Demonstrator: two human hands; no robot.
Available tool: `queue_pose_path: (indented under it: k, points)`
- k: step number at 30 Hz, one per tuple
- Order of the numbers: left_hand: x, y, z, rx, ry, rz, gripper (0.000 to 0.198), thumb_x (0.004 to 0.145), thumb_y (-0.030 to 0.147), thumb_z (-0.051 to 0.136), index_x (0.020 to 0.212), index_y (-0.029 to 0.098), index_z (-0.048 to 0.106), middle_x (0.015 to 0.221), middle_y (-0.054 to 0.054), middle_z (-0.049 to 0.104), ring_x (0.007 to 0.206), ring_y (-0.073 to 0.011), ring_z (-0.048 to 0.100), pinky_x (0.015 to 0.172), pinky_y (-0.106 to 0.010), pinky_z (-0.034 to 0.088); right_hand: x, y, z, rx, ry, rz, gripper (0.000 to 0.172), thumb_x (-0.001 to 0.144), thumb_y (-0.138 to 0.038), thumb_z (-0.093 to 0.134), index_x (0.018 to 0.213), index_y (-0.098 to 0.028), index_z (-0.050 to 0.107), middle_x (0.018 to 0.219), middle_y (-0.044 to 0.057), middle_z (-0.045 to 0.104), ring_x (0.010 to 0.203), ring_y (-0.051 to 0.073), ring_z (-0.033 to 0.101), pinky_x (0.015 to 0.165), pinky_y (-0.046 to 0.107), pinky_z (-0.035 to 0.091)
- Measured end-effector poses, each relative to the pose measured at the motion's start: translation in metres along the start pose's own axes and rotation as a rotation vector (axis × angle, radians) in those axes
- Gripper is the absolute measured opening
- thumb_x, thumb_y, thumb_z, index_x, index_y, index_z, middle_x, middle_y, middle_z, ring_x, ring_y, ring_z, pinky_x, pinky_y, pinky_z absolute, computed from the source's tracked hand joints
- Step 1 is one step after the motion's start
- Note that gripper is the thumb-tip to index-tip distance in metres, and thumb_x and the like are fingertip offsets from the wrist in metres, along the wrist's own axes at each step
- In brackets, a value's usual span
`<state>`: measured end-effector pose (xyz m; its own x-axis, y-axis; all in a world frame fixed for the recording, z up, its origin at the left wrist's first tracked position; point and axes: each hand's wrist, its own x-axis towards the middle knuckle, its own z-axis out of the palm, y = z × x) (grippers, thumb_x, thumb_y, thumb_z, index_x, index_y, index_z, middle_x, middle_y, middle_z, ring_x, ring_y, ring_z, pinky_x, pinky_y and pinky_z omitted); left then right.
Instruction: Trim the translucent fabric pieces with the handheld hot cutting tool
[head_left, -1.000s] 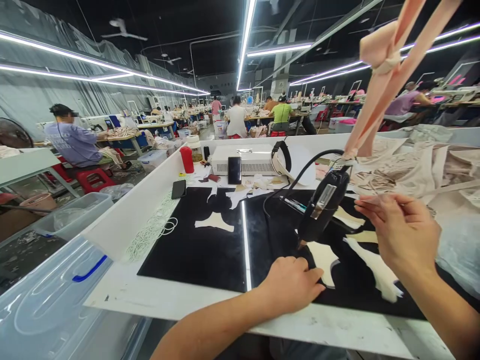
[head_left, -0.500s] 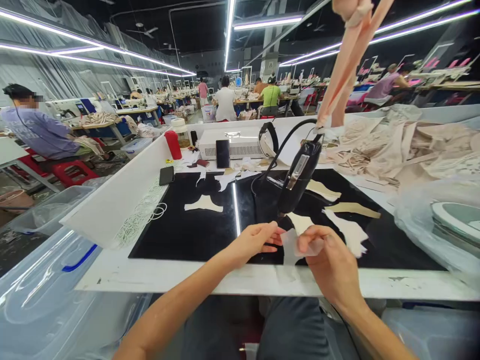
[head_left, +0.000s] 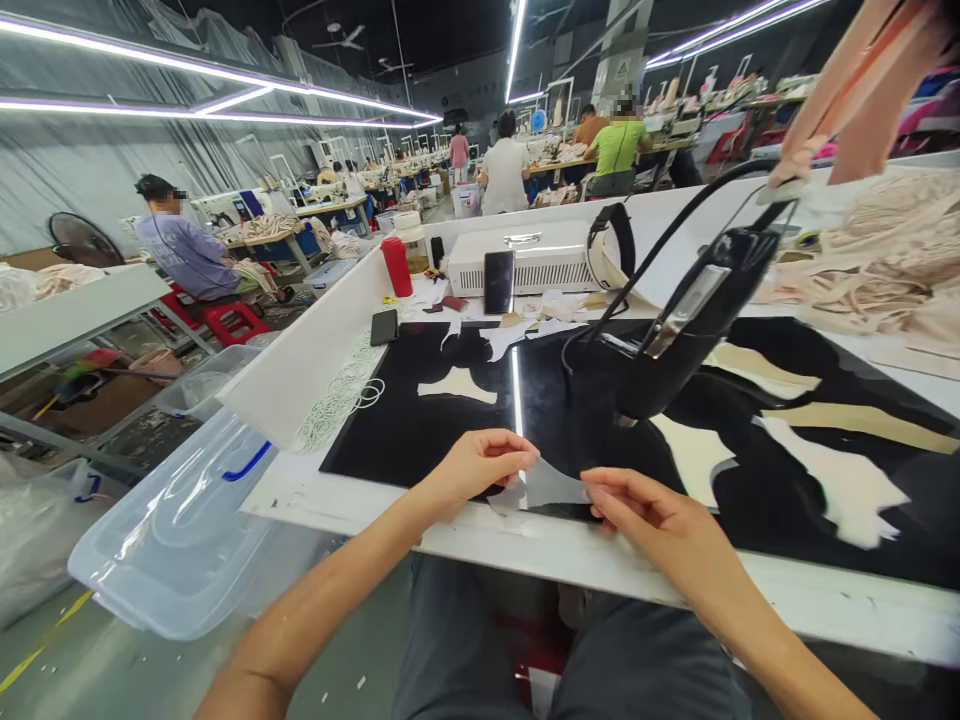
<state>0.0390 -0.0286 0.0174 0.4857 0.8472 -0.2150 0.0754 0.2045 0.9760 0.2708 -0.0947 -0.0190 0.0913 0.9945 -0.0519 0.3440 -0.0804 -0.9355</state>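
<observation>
A thin, translucent whitish sheet piece (head_left: 553,486) is stretched between my two hands just over the front edge of the black mat (head_left: 405,440). Its left end is pinched between the thumb and fingers of my left hand (head_left: 480,465). My right hand (head_left: 652,515) pinches the right tip in the same way. Cream cut-out pieces lie on the mat: a small one (head_left: 457,386) to the left, others (head_left: 694,455) right of my hands. Above my right hand is a long black device (head_left: 697,325) with a cable, a pink cloth strip tied at its top.
White rubber-like rings (head_left: 330,420) are heaped at the table's left side. A phone (head_left: 499,282) leans on a white vented box (head_left: 465,262), beside a red container (head_left: 396,267). Beige fabric (head_left: 885,250) is piled right. A clear lidded bin (head_left: 187,520) stands left; people sit farther off.
My view has turned left. My left hand has closed on the translucent piece, which now spans both hands; before, only the right hand held it, with the left fingers beside it.
</observation>
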Motion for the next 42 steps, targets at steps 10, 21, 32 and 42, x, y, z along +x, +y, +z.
queue_pose_path:
  k: [10, 21, 32, 42]
  points:
    - [0.003, 0.009, -0.008, 0.191, 0.085, -0.01, 0.015, 0.079, 0.03, 0.066, 0.082, 0.015, 0.067, 0.064, 0.003, 0.057, 0.056, -0.0072, 0.05, 0.054, -0.019, 0.043, 0.008, -0.007, 0.008, -0.324, -0.038, -0.143, 0.026, 0.082, -0.05, 0.059, 0.085, -0.029, 0.074, 0.079, -0.001, 0.075, 0.068, 0.019, 0.069, 0.063, 0.028, 0.052]
    - [0.021, -0.004, -0.011, 0.407, 0.131, 0.075, 0.021, 0.083, 0.034, 0.061, 0.089, 0.016, 0.069, 0.068, 0.002, 0.058, 0.056, -0.0088, 0.051, 0.044, -0.016, 0.042, 0.006, -0.007, 0.017, -0.458, 0.039, -0.3, 0.017, 0.09, -0.036, 0.053, 0.086, -0.028, 0.067, 0.079, -0.001, 0.068, 0.07, 0.019, 0.061, 0.061, 0.03, 0.044]
    - [0.035, -0.019, -0.024, 0.573, 0.341, 0.312, 0.029, 0.09, 0.043, 0.055, 0.105, 0.023, 0.071, 0.105, -0.005, 0.065, 0.076, -0.0156, 0.06, 0.053, -0.021, 0.052, -0.01, 0.012, -0.029, -0.631, 0.261, -0.448, 0.016, 0.098, -0.031, 0.052, 0.1, -0.024, 0.066, 0.095, 0.003, 0.07, 0.089, 0.02, 0.064, 0.081, 0.032, 0.05]
    - [0.037, -0.02, -0.032, 0.581, 0.393, 0.276, 0.037, 0.087, 0.053, 0.059, 0.106, 0.024, 0.071, 0.091, -0.002, 0.065, 0.063, -0.013, 0.058, 0.055, -0.023, 0.054, -0.031, 0.062, -0.165, -0.608, 0.577, -0.139, 0.035, 0.091, -0.053, 0.052, 0.095, -0.025, 0.072, 0.092, 0.006, 0.073, 0.074, 0.022, 0.063, 0.064, 0.034, 0.048]
